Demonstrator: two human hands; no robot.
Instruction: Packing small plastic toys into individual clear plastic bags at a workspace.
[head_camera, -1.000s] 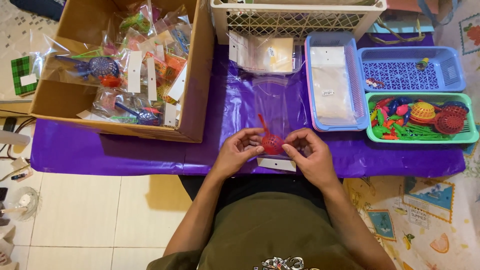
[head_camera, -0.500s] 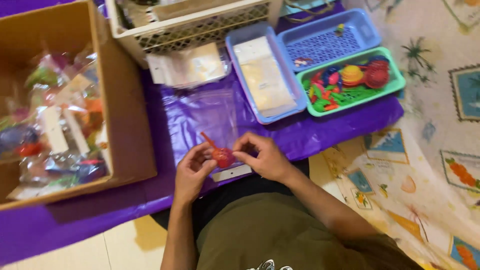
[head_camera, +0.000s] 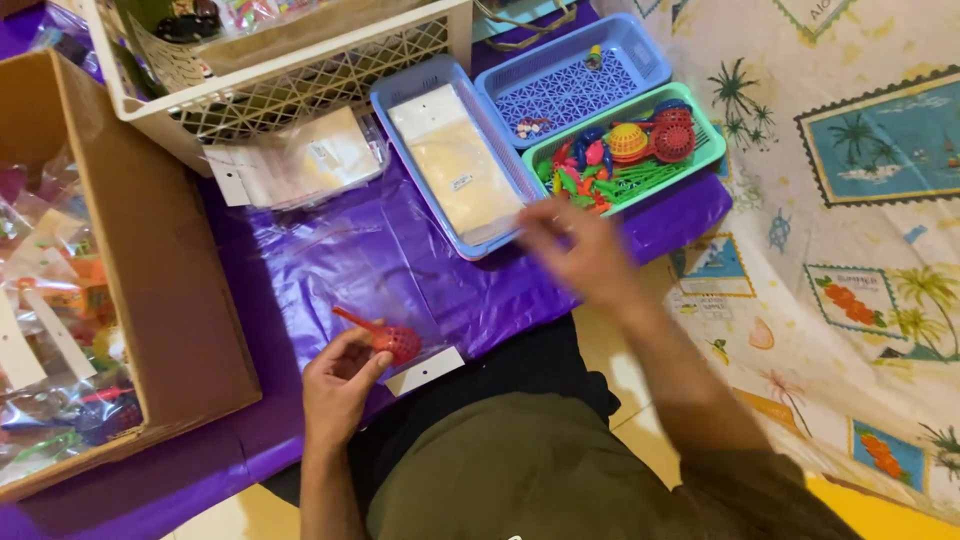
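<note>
Here, everything comes from the head view.
Left hand: the left hand (head_camera: 340, 385) rests at the near edge of the table, fingers curled, thumb and fingertips pinching the red toy where it sits inside a clear plastic bag.
Red toy: the red toy (head_camera: 385, 337), a small meshed ball with a thin handle pointing up-left, lies on the purple sheet in front of the person's body, touching the left fingertips.
Clear bag: the clear plastic bag (head_camera: 385, 290) lies flat on the sheet, its white card header (head_camera: 425, 370) just beside the toy on the near side.
Right hand: the right hand (head_camera: 575, 250) is blurred, held over the table's right part just near the long blue tray and the green tray; it holds nothing that I can make out, and how far its fingers spread I cannot tell.
Purple sheet: the purple sheet (head_camera: 330, 250) covers the table.
Long blue tray: the long blue tray (head_camera: 395, 95) holds flat clear packets.
Green tray: the green tray (head_camera: 710, 125) holds mixed small coloured plastic toys.
Second blue tray: the second blue tray (head_camera: 570, 90) sits behind the green one, almost bare.
White basket: the white basket (head_camera: 300, 95) stands at the far edge.
Cardboard box: the cardboard box (head_camera: 160, 270) on the left holds bagged toys.
</note>
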